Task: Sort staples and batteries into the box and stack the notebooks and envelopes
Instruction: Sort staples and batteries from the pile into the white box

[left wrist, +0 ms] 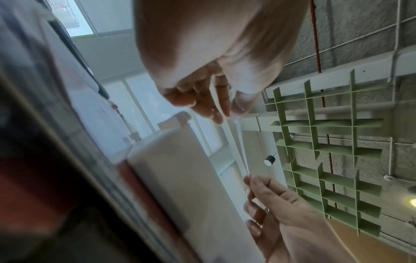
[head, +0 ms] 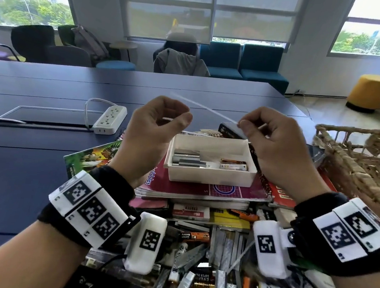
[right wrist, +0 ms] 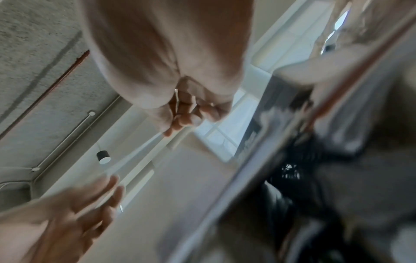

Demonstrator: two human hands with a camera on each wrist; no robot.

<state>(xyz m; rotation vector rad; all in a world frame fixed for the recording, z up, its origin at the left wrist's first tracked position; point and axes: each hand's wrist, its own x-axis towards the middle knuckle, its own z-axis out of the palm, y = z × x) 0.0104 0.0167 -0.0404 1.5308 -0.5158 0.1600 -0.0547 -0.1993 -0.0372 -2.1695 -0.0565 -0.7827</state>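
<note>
- While I watched, right hand (head: 263,133) pinched a thin clear strip (head: 208,109) above the white box (head: 209,177).
- Left hand (head: 157,123) curled loosely; its grip unclear.
- Staples (head: 188,160) and batteries (head: 233,165) lay inside box, on notebooks (head: 194,188).

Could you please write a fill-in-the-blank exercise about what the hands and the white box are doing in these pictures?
1. The white box rests on a ____ notebook.
2. Inside the box, the staples lie to the ____ of the batteries.
3. The right hand pinches a thin ____ strip.
4. Right of the pile stands a woven ____.

Missing words: red; left; white; basket
</note>
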